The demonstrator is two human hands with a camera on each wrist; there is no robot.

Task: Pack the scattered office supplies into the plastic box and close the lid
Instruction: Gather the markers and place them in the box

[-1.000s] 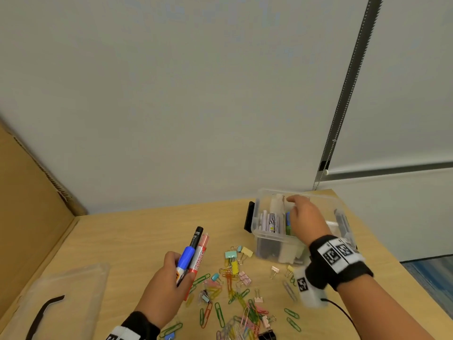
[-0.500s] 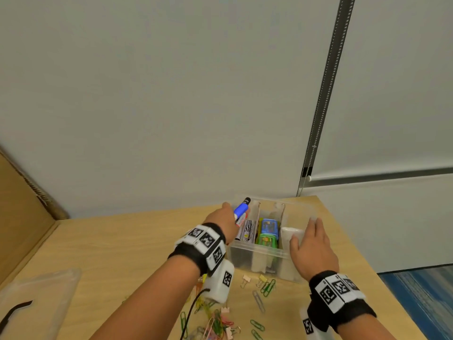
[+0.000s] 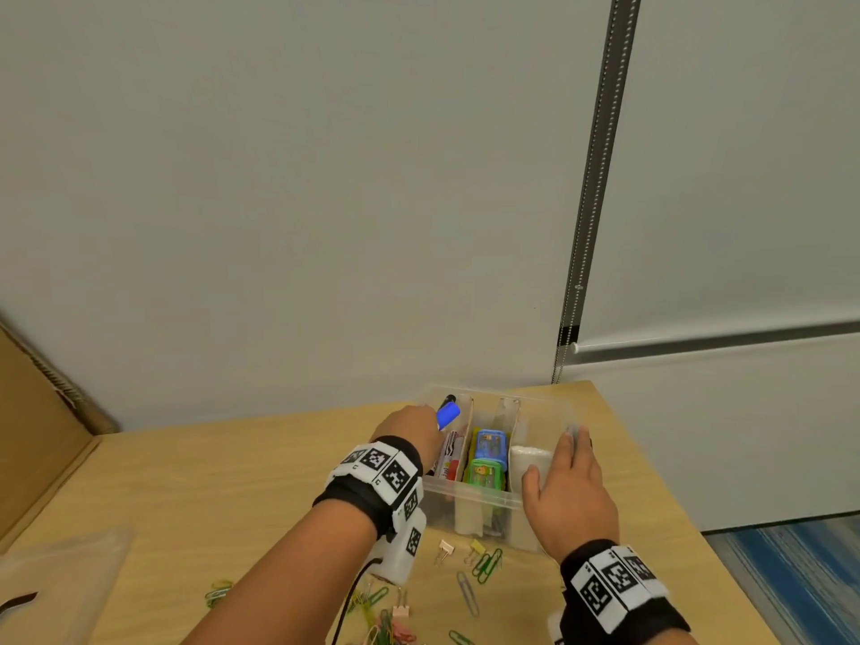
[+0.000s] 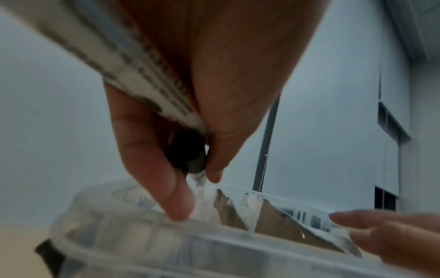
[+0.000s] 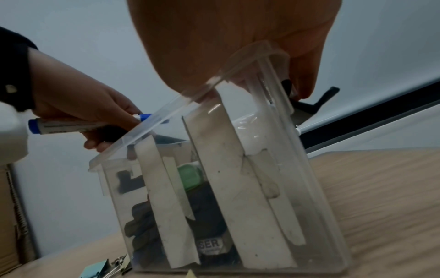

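The clear plastic box [image 3: 470, 496] stands open at the table's back right, split by cardboard dividers. My left hand [image 3: 409, 430] hovers over its left compartment, gripping a blue-capped marker [image 3: 447, 414] together with a second marker; the wrist view shows a white barrel and black end [image 4: 190, 150] pinched between fingers and thumb. Other markers [image 3: 450, 458] lie in that compartment. A blue case [image 3: 488, 445] and a green case [image 3: 484, 474] fill the middle one. My right hand [image 3: 565, 486] holds the box's right end, thumb inside and fingers over the end wall [image 5: 304, 88].
Paper clips [image 3: 486, 563] and small binder clips [image 3: 446, 549] lie scattered on the wooden table in front of the box. The clear lid [image 3: 60, 579] rests at the near left. A cardboard panel [image 3: 32, 435] borders the left side; the table's right edge [image 3: 675, 505] runs close to the box.
My left hand carried the markers from the table's middle up to the box's left compartment. My right hand came out of the box and took hold of its right end.
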